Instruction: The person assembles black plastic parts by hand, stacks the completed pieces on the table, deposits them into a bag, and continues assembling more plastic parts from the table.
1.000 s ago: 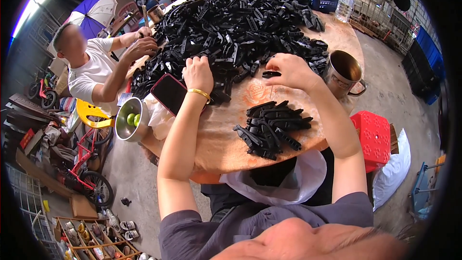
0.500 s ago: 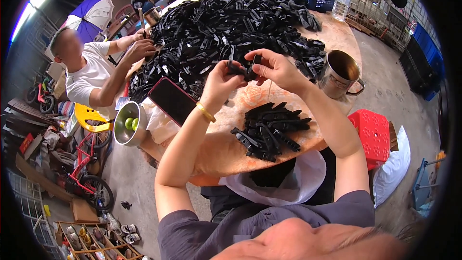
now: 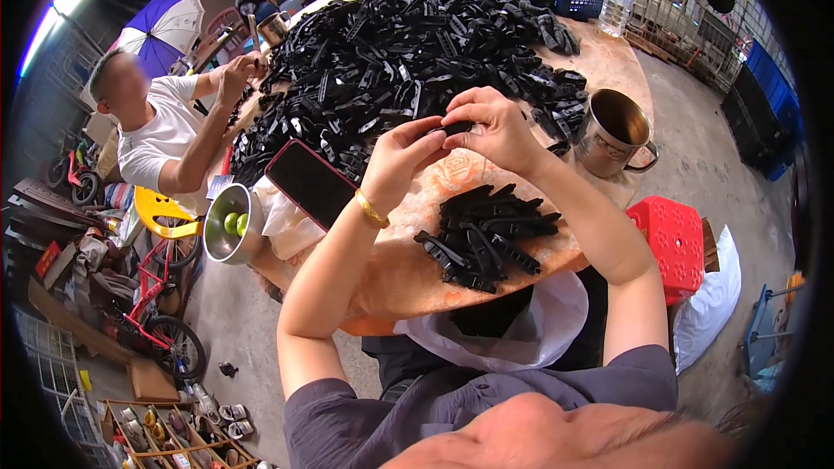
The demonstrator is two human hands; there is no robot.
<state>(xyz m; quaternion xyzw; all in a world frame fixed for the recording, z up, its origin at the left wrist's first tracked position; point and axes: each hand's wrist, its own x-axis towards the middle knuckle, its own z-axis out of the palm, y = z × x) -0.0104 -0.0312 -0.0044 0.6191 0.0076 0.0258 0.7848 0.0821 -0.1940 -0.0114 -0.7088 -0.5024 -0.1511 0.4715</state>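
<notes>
Over the near side of a big heap of black plastic pieces (image 3: pixel 408 43), my two hands meet at the fingertips. A small black plastic piece (image 3: pixel 458 128) shows between them, mostly covered by fingers. My left hand (image 3: pixel 403 156), below a gold bangle, pinches its left end. My right hand (image 3: pixel 493 128) is curled over the piece from the right, thumb and fingers closed on it. Closer to me on the orange patterned tablecloth (image 3: pixel 391 282) lies a smaller pile of long black pieces (image 3: pixel 491 234). A dark phone (image 3: pixel 311 182) rests left of my left wrist.
A metal mug (image 3: pixel 612 135) stands right of my right forearm. At the left edge is a steel bowl (image 3: pixel 233 224) with green fruit. An open white bag (image 3: pixel 556 321) hangs below the table edge. A co-worker (image 3: pixel 156 130) sits at the left; a red stool (image 3: pixel 669 247) stands right.
My hands have closed together; the dark pieces that stuck out between them are now mostly hidden by my fingers. The co-worker's hands have risen from the heap.
</notes>
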